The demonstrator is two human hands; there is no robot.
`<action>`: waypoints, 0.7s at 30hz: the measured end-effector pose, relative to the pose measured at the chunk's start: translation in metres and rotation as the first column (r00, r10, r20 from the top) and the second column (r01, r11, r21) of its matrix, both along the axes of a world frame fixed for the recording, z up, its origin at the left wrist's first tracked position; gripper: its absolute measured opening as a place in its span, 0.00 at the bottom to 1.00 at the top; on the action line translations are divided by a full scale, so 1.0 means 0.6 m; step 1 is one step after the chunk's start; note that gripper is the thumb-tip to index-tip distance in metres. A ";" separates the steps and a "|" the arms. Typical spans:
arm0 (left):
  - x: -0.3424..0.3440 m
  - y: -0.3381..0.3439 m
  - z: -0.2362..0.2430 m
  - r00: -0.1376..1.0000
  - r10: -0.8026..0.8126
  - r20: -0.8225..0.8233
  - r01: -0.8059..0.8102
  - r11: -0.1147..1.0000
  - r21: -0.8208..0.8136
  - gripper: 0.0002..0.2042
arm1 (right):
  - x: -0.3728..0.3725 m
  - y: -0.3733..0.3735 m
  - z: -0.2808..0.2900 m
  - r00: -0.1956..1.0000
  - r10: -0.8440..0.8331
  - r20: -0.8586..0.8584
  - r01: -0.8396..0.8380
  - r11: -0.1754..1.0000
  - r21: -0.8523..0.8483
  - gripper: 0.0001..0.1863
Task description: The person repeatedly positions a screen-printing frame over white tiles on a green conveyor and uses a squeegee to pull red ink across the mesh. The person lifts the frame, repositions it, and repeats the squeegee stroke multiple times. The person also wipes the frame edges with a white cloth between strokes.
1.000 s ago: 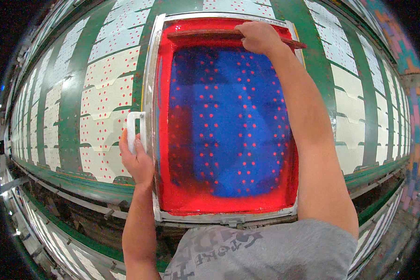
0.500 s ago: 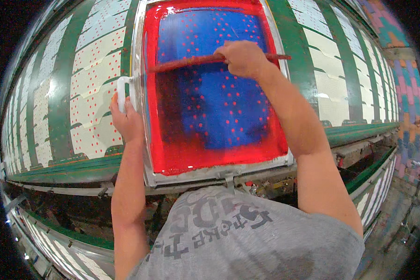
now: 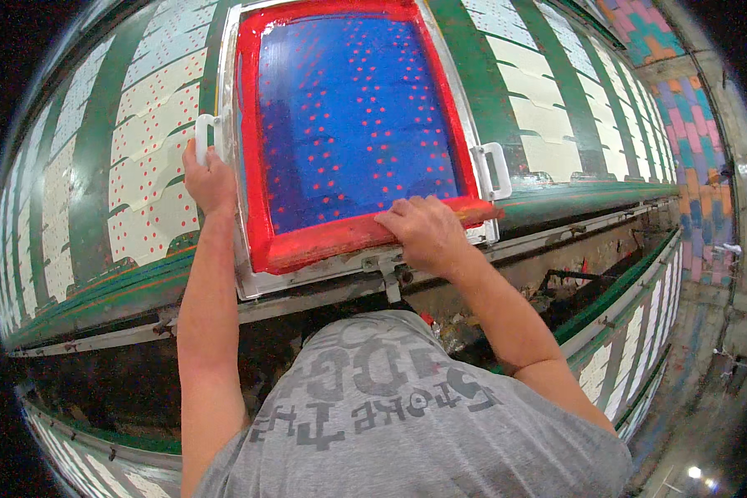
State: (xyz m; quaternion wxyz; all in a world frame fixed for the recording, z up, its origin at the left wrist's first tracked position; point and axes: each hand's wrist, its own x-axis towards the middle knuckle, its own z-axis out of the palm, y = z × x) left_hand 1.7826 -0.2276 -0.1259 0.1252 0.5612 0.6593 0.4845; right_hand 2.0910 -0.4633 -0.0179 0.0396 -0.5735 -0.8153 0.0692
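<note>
A metal-framed printing screen (image 3: 353,116) with a blue mesh and red dots lies flat on the long green-and-cream printed cloth (image 3: 141,166). Thick red ink borders the mesh. My right hand (image 3: 423,232) presses a red, ink-covered squeegee (image 3: 340,242) against the screen's near edge. My left hand (image 3: 210,178) grips the white handle (image 3: 201,137) on the screen's left side. A second white handle (image 3: 491,170) on the right side is free.
The cloth runs along a long table to left and right, with a green table edge (image 3: 100,290) and a dark gap beneath. A second printed table (image 3: 622,357) lies lower right. Coloured patterned cloth (image 3: 681,108) hangs at far right.
My right hand has dragged the squeegee from the screen's far end down to its near edge. My left hand stayed on the left handle. The view tilted, bringing the screen higher in the picture.
</note>
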 end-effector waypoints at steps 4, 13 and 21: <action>0.000 0.002 -0.002 0.999 0.028 -0.020 -0.028 0.999 -0.039 0.22 | -0.006 -0.035 -0.006 1.000 0.002 0.009 -0.003 1.000 0.020 0.21; -0.017 0.019 -0.025 0.950 0.131 -0.285 -0.177 0.974 -0.141 0.18 | 0.075 -0.086 -0.027 0.944 0.206 -0.256 -0.219 0.975 -0.025 0.37; -0.035 0.035 -0.035 0.914 0.177 -0.365 -0.256 0.949 -0.183 0.20 | 0.263 -0.080 -0.020 0.788 0.065 -0.612 0.056 0.983 0.176 0.32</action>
